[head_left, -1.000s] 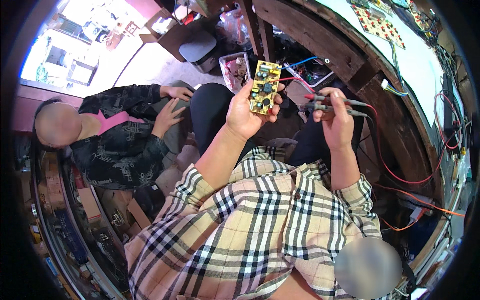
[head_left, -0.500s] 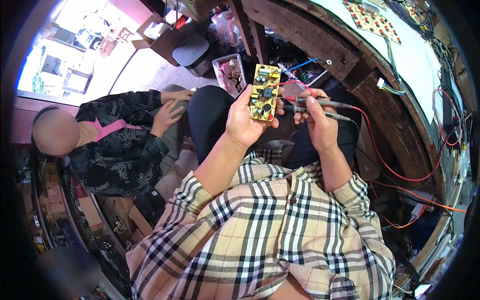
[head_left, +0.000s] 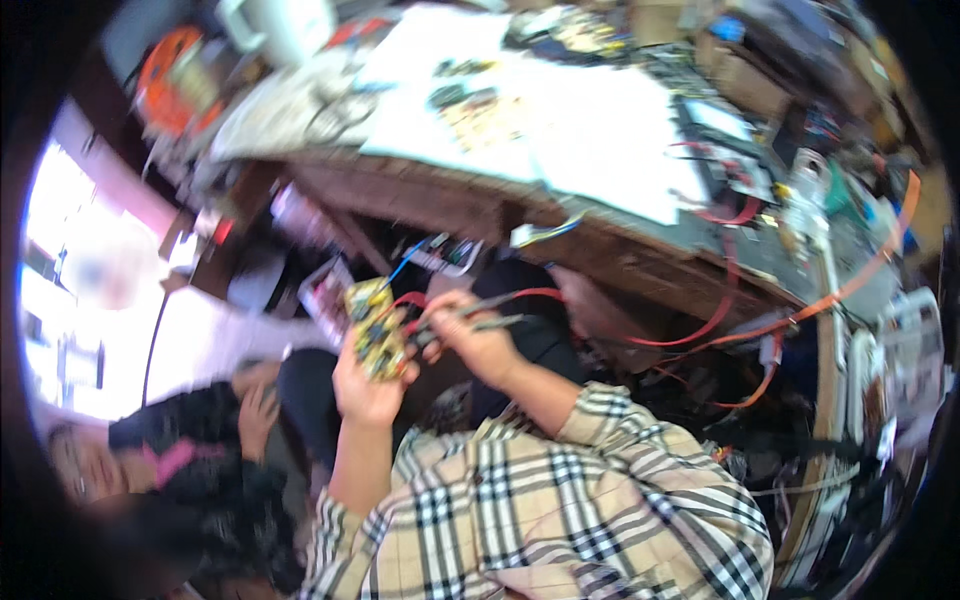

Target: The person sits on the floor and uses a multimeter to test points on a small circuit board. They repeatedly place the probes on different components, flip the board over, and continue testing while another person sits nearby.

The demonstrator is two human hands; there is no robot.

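Holding the board: the left hand (head_left: 368, 394) grips the board (head_left: 374, 335) from below, thumb at one edge and fingers at the other — probably to leave the component face bare and turned up.
Probes: the right hand (head_left: 478, 342) is closed around two probes (head_left: 498, 323), held together pen-fashion and aimed at the board's right edge, likely so one hand can steer both; blur hides whether the tips touch it.
Wires: a blue wire (head_left: 403, 265) leads up off the board's far end, and a red wire (head_left: 411, 298) loops off its right side, clear of the left palm.
Knees: the board is up over the gap between the knees (head_left: 308, 390), seemingly for an easy look down.
Cable: a red cable (head_left: 732, 275) sags between probes and bench — slack that should let the right hand roam.
Neighbour: a seated person's hand (head_left: 257, 412) rests at their lap, well apart from the board.
Bench: a connector (head_left: 545, 232) hangs over the wooden edge (head_left: 420, 197).
Paper: a white sheet (head_left: 610, 140) lies under other boards (head_left: 485, 118), perhaps as a pale backing.
Far corner: a jug (head_left: 280, 32) and an orange reel (head_left: 172, 85).
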